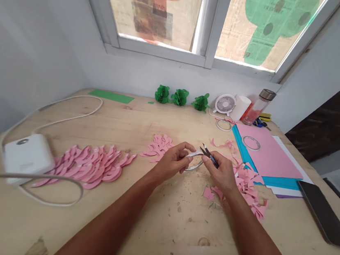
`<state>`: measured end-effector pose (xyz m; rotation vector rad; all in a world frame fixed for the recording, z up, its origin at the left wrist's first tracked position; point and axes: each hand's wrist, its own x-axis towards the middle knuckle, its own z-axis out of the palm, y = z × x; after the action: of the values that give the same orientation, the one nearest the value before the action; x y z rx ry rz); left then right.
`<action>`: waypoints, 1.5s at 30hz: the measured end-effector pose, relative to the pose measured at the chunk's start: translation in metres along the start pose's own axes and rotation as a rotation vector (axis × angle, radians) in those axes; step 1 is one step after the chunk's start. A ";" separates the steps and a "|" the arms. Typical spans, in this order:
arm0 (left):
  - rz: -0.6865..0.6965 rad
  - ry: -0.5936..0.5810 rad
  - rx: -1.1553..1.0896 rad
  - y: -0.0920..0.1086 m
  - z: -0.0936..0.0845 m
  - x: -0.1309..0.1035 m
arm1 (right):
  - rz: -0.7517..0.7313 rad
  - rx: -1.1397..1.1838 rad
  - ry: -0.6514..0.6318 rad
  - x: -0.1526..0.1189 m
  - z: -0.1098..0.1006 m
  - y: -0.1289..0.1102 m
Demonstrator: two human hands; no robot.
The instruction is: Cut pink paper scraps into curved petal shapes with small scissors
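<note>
My left hand (174, 159) is closed on a thin roll of tape (194, 167), with a white strip of it stretched toward the other hand. In my right hand (222, 172) is a pair of dark scissors (210, 155), blades pointing up and left beside the strip. Whether the blades touch the tape I cannot tell. Just past my left hand lies a small pile of pink paper pieces (159, 146). Pink paper scraps (248, 184) are scattered around my right wrist. A longer row of overlapping curved pink cutouts (91, 165) spreads out at the left.
A white power bank (28, 157) with a looping cable sits at left. Along the wall stand green paper shapes (180, 97), a small fan (225, 104) and a glass bottle (259, 107). Coloured sheets (273, 156) and a phone (327, 213) lie at right.
</note>
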<state>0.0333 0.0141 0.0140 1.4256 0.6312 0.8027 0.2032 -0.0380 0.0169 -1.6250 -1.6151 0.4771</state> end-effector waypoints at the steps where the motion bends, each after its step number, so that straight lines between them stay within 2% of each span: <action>1: -0.001 0.001 0.000 0.000 0.000 0.000 | 0.002 0.002 0.000 0.000 0.000 0.000; 25: 0.025 -0.080 0.091 -0.005 -0.003 0.001 | -0.007 0.010 -0.040 -0.002 0.002 0.001; 34: 0.009 -0.080 0.052 -0.004 -0.005 0.000 | -0.012 0.023 -0.035 -0.001 0.000 0.000; 45: 0.014 -0.120 0.074 -0.003 -0.007 0.000 | -0.025 -0.033 -0.107 0.001 -0.003 0.002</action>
<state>0.0275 0.0183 0.0106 1.5353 0.5643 0.7051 0.2067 -0.0379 0.0178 -1.6262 -1.7283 0.5348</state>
